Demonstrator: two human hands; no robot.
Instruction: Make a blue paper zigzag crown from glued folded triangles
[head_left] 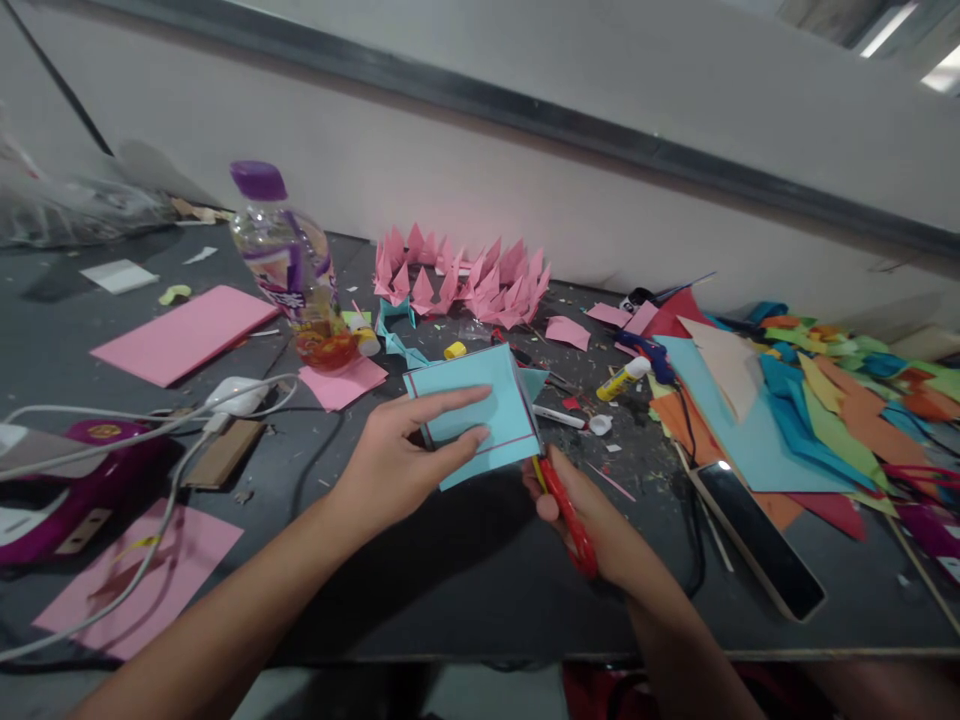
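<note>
My left hand [401, 455] pinches a light blue paper square [480, 410] above the dark table, fingers laid across its face. A dark line runs along the paper's lower and left edges. My right hand [592, 520] grips red-handled scissors [566, 515], whose tip meets the paper's lower right corner. Both hands sit near the table's front edge [480, 655].
Behind the paper stand a folded pink paper crown [469, 275] and a purple-capped bottle [289, 265]. Pink sheets [184, 330] and white cables [150, 430] lie at the left. A glue stick [622, 378], a phone [757, 535] and a heap of coloured paper [817, 410] fill the right.
</note>
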